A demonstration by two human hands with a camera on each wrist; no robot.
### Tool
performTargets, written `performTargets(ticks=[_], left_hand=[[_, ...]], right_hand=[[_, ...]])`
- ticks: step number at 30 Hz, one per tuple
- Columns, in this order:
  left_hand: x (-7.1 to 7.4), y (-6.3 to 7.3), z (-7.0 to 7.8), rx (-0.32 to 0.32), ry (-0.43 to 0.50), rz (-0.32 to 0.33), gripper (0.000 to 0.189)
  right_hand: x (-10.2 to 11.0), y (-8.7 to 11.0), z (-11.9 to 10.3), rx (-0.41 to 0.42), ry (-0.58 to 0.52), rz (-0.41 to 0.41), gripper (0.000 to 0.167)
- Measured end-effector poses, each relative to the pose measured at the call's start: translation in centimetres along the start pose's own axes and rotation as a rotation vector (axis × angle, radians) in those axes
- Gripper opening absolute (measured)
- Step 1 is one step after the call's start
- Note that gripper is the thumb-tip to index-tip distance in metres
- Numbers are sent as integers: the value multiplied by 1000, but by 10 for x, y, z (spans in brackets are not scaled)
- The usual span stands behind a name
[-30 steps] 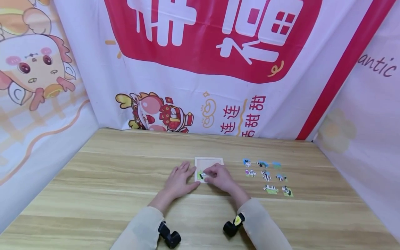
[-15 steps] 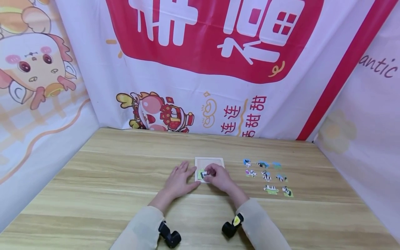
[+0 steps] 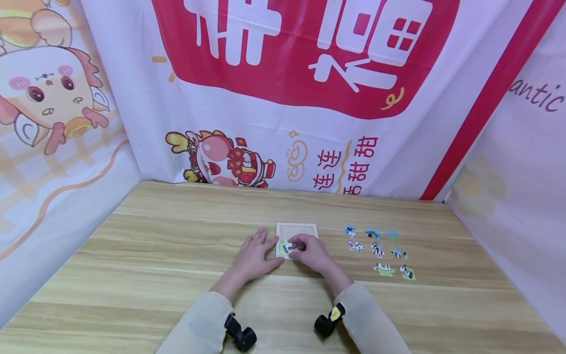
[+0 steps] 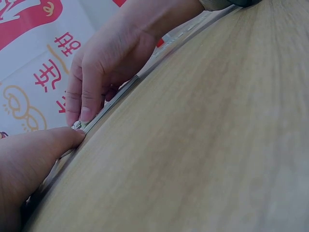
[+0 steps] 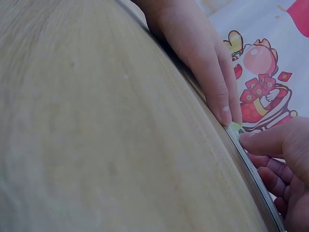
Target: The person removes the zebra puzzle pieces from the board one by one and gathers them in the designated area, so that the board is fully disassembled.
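A small square puzzle tray (image 3: 289, 231) with a pale rim lies on the wooden table. In its near left corner sits a green puzzle piece (image 3: 284, 248) with a black-and-white figure. My right hand (image 3: 313, 253) reaches over the tray and pinches this piece, fingers curled, partly covering it. My left hand (image 3: 253, 256) rests on the table with fingers spread, its thumb and index finger at the tray's left edge. In the left wrist view, the right hand (image 4: 104, 67) bends down over the rim, close to the left thumb (image 4: 67, 137).
Several loose puzzle pieces (image 3: 377, 250) with animal pictures lie in rows on the table (image 3: 177, 226) to the right of the tray. A printed cloth (image 3: 247, 93) hangs behind the table, with more cloth at both sides.
My right hand and the pinched piece shift very slightly at the tray's near left corner. The left hand stays in place, and the loose pieces lie as before.
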State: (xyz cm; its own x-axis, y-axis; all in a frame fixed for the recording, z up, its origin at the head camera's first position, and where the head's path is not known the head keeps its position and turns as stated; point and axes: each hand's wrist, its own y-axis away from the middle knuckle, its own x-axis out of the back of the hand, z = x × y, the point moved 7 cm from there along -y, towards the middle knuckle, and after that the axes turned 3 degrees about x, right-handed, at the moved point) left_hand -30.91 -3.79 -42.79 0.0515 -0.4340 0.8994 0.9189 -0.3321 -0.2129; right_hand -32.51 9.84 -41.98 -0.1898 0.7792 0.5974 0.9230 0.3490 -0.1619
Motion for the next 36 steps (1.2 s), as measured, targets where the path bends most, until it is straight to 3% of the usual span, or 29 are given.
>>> performTargets(ticks=[10,18,26,36], left_hand=[[2,1,2,-6,5,3,61],[2,2,2,3,10,-8,62],[2,2,2,0,2,-4,62],[2,2,3,-6,-4,4,62]], right_hand=[[0,2,-4,15,46,-16,32],[7,4,-2,3,-47,4,33],[34,16,2,-118,-58,29,28],[82,40,7,-155,-71,106,30]])
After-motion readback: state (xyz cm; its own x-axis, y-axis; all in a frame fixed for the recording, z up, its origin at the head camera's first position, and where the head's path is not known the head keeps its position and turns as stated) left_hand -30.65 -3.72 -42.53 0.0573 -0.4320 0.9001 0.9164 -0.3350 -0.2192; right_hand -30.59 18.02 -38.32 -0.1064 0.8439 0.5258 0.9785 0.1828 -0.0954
